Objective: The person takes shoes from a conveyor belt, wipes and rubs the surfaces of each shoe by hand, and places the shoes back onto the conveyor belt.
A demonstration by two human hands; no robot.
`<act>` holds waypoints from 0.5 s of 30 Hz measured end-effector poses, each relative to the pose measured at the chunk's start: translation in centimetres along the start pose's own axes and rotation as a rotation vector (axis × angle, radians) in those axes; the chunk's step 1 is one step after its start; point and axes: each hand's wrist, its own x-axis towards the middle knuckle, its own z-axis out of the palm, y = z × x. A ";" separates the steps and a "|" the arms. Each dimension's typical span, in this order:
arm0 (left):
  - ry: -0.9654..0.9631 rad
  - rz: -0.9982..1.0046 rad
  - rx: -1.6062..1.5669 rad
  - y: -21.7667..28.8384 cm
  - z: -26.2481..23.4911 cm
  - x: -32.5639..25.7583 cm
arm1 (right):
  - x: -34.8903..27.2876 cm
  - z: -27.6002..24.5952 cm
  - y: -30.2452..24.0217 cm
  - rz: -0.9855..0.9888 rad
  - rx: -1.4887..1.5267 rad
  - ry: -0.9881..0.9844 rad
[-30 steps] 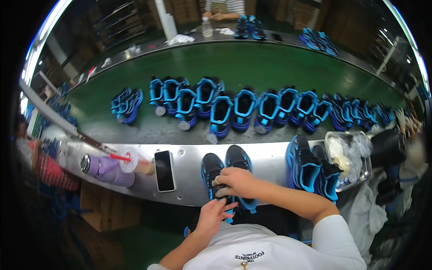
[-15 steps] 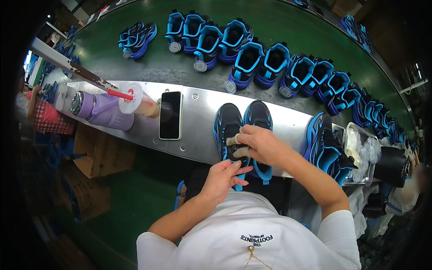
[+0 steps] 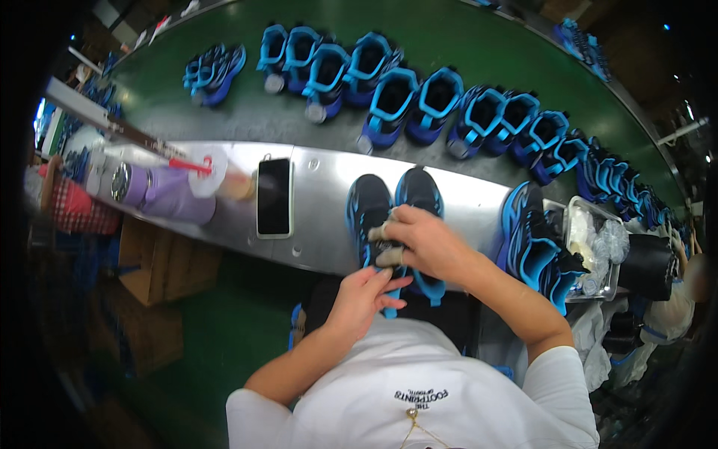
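A pair of black sneakers with blue trim rests side by side on the metal ledge in front of me, the left sneaker (image 3: pixel 368 196) and the right sneaker (image 3: pixel 419 191), toes pointing away. My right hand (image 3: pixel 428 243) reaches over the pair, its closed fingers on the lacing of the left sneaker; pale finger covers sit on some fingertips. At that sneaker's collar, my left hand (image 3: pixel 359 298) has thumb and index finger closed on the edge, the other fingers loosely extended. Whether a lace lies between the fingers is hidden.
On the ledge stand a phone (image 3: pixel 274 198), a purple bottle (image 3: pixel 176 193) and a drink cup (image 3: pixel 238 185). More sneakers (image 3: pixel 437 97) line the green belt beyond. To the right are another pair (image 3: pixel 521 232) and a clear tray (image 3: pixel 574 243) of plastic-wrapped items.
The whole view has shifted slightly, with some blur. Both hands stay at the left sneaker, the right hand still over the lacing.
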 end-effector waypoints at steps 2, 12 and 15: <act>0.056 0.027 0.027 -0.1 0.1 -0.5 | 0.1 -0.8 0.9 -0.008 0.091 -0.103; -0.294 0.684 1.829 -1.7 1.7 -0.2 | 9.4 -7.6 7.9 0.388 -0.663 0.251; -0.224 0.570 1.873 -2.1 1.8 0.1 | 13.6 -2.7 11.4 0.432 -0.788 0.151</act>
